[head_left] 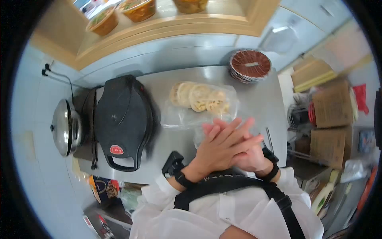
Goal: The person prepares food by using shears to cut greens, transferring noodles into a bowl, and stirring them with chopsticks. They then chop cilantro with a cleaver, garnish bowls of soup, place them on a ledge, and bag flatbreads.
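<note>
My left hand (pixel 217 148) lies across the top of my right hand (pixel 254 156), palm side down, in front of my chest. The fingers of both hands are stretched out, and nothing shows in either one. Partly hidden beneath, the right hand's fingertips stick out at the upper left. Just beyond my hands, a clear plastic bag (pixel 175 117) lies on the metal table (pixel 254 101) with several pale round flatbreads (pixel 199 93) in it. Yellowish patches show on the near side of the breads. Each wrist wears a black strap.
A black electric griddle (pixel 121 115) with its lid down stands at the left, beside a lidded metal pan (pixel 63 127). A plastic-wrapped stack of brown round items (pixel 250 65) sits at the back right. Filled bowls (pixel 137 8) line the wooden ledge (pixel 167 30). Cardboard boxes (pixel 332 105) fill the right-hand shelves.
</note>
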Demonstrator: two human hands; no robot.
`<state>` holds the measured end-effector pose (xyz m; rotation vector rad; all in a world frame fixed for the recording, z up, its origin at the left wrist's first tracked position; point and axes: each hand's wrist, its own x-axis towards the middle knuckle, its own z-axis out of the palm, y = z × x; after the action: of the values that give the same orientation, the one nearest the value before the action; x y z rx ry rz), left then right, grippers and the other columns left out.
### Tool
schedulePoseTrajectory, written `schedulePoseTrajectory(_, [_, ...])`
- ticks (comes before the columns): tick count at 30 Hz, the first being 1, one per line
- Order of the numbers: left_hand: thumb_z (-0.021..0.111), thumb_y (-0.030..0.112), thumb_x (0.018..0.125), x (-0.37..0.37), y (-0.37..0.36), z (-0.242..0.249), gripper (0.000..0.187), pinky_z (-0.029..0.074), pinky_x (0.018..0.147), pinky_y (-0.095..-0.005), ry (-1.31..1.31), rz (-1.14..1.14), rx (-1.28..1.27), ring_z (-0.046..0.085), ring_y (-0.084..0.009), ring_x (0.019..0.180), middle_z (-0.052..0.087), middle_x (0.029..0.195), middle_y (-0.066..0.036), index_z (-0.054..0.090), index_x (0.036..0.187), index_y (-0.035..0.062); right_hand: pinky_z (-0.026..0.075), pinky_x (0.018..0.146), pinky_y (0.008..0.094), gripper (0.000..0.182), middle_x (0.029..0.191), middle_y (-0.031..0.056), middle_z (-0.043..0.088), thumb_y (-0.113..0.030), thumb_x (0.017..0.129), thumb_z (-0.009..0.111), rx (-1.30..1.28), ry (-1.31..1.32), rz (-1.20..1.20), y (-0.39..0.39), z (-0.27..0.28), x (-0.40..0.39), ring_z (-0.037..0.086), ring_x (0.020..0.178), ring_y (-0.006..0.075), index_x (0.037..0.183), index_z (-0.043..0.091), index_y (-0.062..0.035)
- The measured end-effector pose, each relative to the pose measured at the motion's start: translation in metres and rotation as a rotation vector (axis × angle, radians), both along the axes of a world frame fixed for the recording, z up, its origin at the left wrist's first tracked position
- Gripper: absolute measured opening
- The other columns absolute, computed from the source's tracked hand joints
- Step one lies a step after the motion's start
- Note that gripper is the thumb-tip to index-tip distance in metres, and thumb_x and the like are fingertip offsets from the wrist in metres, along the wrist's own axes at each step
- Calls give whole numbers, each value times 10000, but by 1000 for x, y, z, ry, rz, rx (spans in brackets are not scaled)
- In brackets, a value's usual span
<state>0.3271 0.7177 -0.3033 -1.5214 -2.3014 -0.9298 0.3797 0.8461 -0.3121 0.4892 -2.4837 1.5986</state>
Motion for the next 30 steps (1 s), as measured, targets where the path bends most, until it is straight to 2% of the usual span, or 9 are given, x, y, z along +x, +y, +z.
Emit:
schedulePoseTrajectory(2, [441, 264, 838, 31, -2, -8, 411, 184, 984, -479, -84, 190, -256, 314, -248, 1243, 350, 1349, -48, 450, 1245, 202, 395, 887, 322, 418, 1164, 72, 474, -312, 882, 469, -1451, -804, -13, -1, -8, 53, 495, 1033, 188, 1190, 401, -39])
schedulePoseTrajectory(6, [444, 179, 870, 59, -48, -34, 389, 284, 971, -407, -818, -110, -110, 398, -281, 1175, 444, 1256, -112, 422, 1248, 92, 418, 837, 302, 397, 1047, 105, 540, -300, 892, 418, -149, -1006, -2, 49, -43, 165, 560, 923, 215, 1152, 431, 0])
schedulePoseTrajectory(8, [428, 179, 893, 78, -68, -55, 389, 313, 970, -349, -1225, -421, -240, 420, -250, 1159, 460, 1236, -137, 395, 1253, 36, 447, 698, 376, 338, 787, 85, 615, -313, 882, 451, 74, -1183, -196, 47, -61, 222, 595, 762, 239, 868, 576, 1])
schedulePoseTrajectory(12, [384, 218, 922, 130, -71, -111, 393, 298, 986, -320, -1431, -495, -523, 405, -212, 1172, 442, 1261, -128, 381, 1261, 18, 398, 860, 375, 402, 1035, 145, 574, -345, 884, 422, 98, -929, -137, 30, -94, 313, 538, 983, 279, 1057, 538, -1])
schedulePoseTrajectory(15, [405, 152, 895, 164, -63, -190, 364, 329, 953, -311, -1227, -778, -338, 433, -239, 1151, 484, 1215, -121, 418, 1239, 32, 94, 1067, 330, 561, 1395, 171, 190, -398, 909, 294, -532, -820, -118, 45, -92, 364, 152, 1303, 259, 1339, 253, -39])
schedulePoseTrajectory(17, [453, 167, 874, 195, -40, -251, 316, 379, 898, -319, -1360, -739, -338, 492, -265, 1075, 526, 1141, -142, 488, 1164, 48, 201, 1038, 336, 499, 1325, 188, 321, -357, 917, 312, -122, -654, 77, 75, -246, 412, 284, 1245, 266, 1285, 340, -21])
schedulePoseTrajectory(21, [457, 182, 869, 241, 73, -216, 322, 373, 898, -326, -1268, -495, -737, 486, -277, 1073, 523, 1139, -152, 491, 1157, 43, 406, 705, 322, 177, 815, 88, 514, -165, 851, 508, -102, -717, -5, 170, -202, 405, 491, 762, 169, 921, 464, -8])
schedulePoseTrajectory(27, [463, 204, 863, 312, 240, -159, 332, 365, 897, -337, -991, -328, -952, 477, -295, 1070, 518, 1135, -167, 496, 1147, 34, 439, 636, 271, 113, 777, 57, 573, -115, 847, 480, 89, -536, -1010, 444, -89, 485, 534, 725, 126, 800, 554, -44])
schedulePoseTrajectory(30, [465, 215, 860, 338, 316, -139, 339, 360, 897, -343, -888, -279, -1022, 472, -304, 1068, 516, 1134, -174, 499, 1141, 30, 408, 644, 290, 53, 771, 62, 485, -102, 817, 518, 157, 56, -1686, 583, -69, 563, 482, 726, 167, 824, 509, -50])
